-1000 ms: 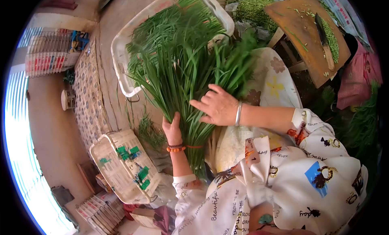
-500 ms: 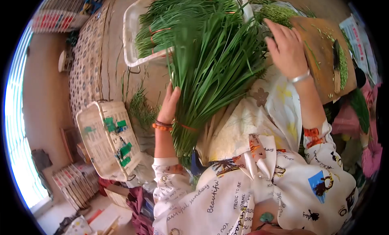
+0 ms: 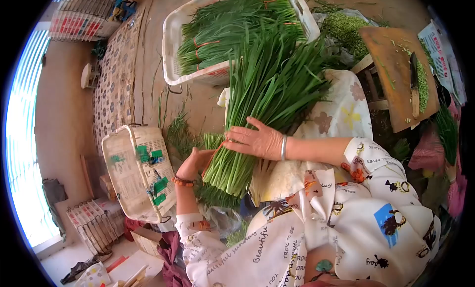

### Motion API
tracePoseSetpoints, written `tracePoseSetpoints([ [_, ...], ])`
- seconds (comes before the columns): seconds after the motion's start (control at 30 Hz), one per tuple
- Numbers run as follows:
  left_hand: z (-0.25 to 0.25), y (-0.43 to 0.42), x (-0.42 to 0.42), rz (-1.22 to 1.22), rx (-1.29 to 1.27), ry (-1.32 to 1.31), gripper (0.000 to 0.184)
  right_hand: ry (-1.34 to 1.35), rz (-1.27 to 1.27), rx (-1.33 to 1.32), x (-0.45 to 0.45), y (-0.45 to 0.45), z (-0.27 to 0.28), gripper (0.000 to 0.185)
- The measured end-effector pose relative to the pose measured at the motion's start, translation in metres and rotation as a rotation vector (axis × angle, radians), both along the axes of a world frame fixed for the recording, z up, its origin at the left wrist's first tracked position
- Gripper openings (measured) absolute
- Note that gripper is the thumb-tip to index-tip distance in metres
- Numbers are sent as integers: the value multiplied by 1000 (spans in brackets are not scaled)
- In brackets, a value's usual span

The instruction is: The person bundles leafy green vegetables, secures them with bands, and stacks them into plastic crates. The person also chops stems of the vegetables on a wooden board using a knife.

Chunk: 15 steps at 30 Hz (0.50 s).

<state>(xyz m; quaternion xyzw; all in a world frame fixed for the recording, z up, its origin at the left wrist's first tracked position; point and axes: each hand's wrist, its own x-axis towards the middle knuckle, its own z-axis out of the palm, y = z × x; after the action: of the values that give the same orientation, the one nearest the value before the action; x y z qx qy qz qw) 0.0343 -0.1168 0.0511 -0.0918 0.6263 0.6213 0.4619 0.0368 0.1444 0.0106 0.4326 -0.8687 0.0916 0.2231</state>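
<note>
A thick bundle of garlic chives [image 3: 277, 74] lies slanted across my lap, leaves pointing up and away, cut pale-green stems toward me. My right hand [image 3: 257, 141] presses over the stems with its fingers laid across them. At the left side of the stems is my left hand [image 3: 195, 161], its fingertips at a thin red band [image 3: 219, 149] by the bundle; the fingers are partly hidden. A smaller clump of green stems [image 3: 213, 138] shows behind the right fingertips.
Ahead, a white plastic basket [image 3: 170, 64] holds banded chive bundles. Another white basket [image 3: 116, 183] stands tilted at left. A knife [image 3: 414, 84] and chopped green bits lie on a wooden board [image 3: 386, 64] at right. Loose chives [image 3: 179, 131] litter the floor.
My right hand has come from the leaf tips down onto the stems. My left hand has shifted down and left, to the red band. The bundle's stem end has turned more toward view.
</note>
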Motion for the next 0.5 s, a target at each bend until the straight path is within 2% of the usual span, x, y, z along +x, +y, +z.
tracePoseSetpoints([
  [0.07, 7, -10, -6, -11, 176, 106, 76, -501, 214, -192, -21, 21, 23, 64],
  [0.1, 9, -10, -13, -14, 178, 132, 76, -475, 215, -188, -31, 28, 33, 64],
  [0.17, 17, -7, -26, 244, 825, 170, 74, -569, 170, -476, -47, 40, 59, 81],
  [0.2, 38, 10, -27, 449, 597, 358, 54, -596, 143, -517, -56, 47, 82, 82],
  [0.23, 48, 22, -32, 427, 609, 389, 54, -557, 141, -515, -65, 56, 105, 82],
  [0.3, 64, 43, -51, 418, 290, 764, 44, -833, 370, -794, -78, 74, 142, 73],
  [0.33, 69, 48, -61, 287, -69, 894, 48, -843, 429, -934, -86, 74, 146, 65],
  [0.37, 76, 58, -70, 263, -51, 923, 48, -803, 417, -935, -88, 83, 153, 65],
  [0.4, 88, 78, -78, 59, 44, 1035, 53, -924, 418, -911, -90, 92, 165, 65],
  [0.47, 97, 112, -92, -158, 148, 1150, 57, -1214, 440, -860, -89, 103, 179, 67],
  [0.5, 99, 129, -102, -255, 221, 1308, 59, -1186, 433, -856, -88, 105, 184, 67],
])
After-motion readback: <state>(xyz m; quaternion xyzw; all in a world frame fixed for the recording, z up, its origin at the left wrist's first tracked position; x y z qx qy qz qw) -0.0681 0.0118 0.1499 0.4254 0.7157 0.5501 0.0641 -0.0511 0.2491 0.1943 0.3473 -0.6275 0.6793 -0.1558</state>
